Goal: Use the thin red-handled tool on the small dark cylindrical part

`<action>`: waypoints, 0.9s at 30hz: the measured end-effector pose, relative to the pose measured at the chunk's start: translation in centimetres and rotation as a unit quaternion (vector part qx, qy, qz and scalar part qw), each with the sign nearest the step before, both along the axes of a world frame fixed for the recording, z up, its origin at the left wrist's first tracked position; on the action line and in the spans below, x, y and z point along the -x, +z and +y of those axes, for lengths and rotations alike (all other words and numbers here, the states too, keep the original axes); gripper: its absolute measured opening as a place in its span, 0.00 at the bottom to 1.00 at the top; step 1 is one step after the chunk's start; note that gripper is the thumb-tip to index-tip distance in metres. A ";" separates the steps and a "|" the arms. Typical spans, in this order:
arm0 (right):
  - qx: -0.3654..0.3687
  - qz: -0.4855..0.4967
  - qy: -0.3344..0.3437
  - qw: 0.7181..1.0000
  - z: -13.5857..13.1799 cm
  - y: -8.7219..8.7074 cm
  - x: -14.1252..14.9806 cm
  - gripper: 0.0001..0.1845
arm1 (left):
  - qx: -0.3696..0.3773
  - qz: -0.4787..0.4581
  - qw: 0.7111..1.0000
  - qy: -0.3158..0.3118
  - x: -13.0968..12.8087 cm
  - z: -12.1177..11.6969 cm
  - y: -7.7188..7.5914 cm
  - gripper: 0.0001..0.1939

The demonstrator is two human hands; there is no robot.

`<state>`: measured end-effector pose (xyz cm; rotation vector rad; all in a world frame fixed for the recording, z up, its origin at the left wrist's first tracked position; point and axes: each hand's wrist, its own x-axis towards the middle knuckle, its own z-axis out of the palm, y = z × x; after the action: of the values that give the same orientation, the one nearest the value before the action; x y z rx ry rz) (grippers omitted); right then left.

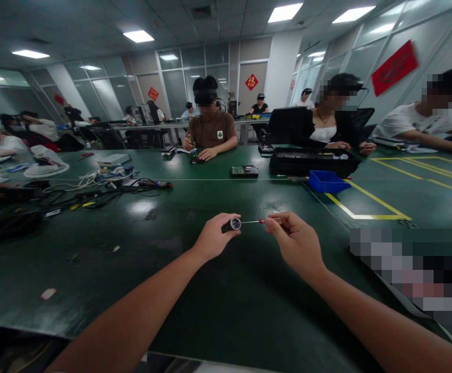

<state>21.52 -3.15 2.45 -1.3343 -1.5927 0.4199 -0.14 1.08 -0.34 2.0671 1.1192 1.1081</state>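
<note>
Between the thumb and fingers of my left hand [215, 235] is a small dark cylindrical part [235, 224] with a pale ring around its open end. I cannot make out its exact kind. My right hand [298, 241] is closed on the handle of a screwdriver [263, 221], which has a red collar and a thin metal shaft. The shaft points left, and its tip meets the side of the cylindrical part or lies very close to it. Both hands are held above the green tabletop [195, 311].
Cables and a red-tipped tool [159, 184] lie at the left. Across the table are a circuit-board device [244, 170], a long black housing [313, 160] and a blue bin [328, 182]. A co-worker [212, 127] sits opposite; others work at the right.
</note>
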 end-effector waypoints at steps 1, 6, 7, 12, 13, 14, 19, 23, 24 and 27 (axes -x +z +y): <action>-0.001 -0.001 0.003 1.000 0.0 0.0 0.0 0.19 | 0.000 0.002 1.000 0.002 0.0 0.0 0.0 0.20; -0.009 -0.008 0.033 0.999 -0.2 -0.3 -0.1 0.17 | 0.002 0.001 1.000 0.015 0.0 0.1 0.0 0.20; -0.011 -0.014 0.041 0.999 -0.2 -0.3 -0.1 0.17 | 0.002 0.000 1.000 0.019 0.0 0.1 0.0 0.20; -0.031 -0.036 0.072 0.996 -0.4 -0.4 0.1 0.14 | -0.003 0.010 0.999 0.031 0.0 0.0 0.2 0.20; -0.033 -0.038 0.070 0.996 -0.5 -0.3 0.1 0.14 | -0.007 0.014 0.999 0.031 0.0 0.0 0.2 0.20; -0.033 -0.039 0.064 0.997 -0.5 -0.2 0.2 0.14 | -0.010 0.019 0.999 0.030 0.0 0.0 0.2 0.20; -0.033 -0.046 0.027 0.998 -0.4 0.0 0.2 0.16 | -0.013 0.030 0.999 0.021 0.1 0.1 0.0 0.20; -0.024 -0.039 0.035 0.998 -0.1 0.0 0.0 0.15 | -0.004 0.043 0.999 0.024 0.0 0.0 0.1 0.20; -0.019 -0.035 0.044 0.998 -0.1 -0.1 0.0 0.14 | -0.001 0.047 0.999 0.024 0.0 -0.1 0.2 0.20; 0.002 -0.033 0.077 0.996 -0.1 0.0 0.1 0.12 | 0.003 0.057 0.998 0.021 -0.1 -0.1 0.2 0.20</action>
<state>21.46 -3.25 2.45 -1.2434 -1.7577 0.4768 -0.06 0.97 -0.12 2.1348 1.2250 1.0159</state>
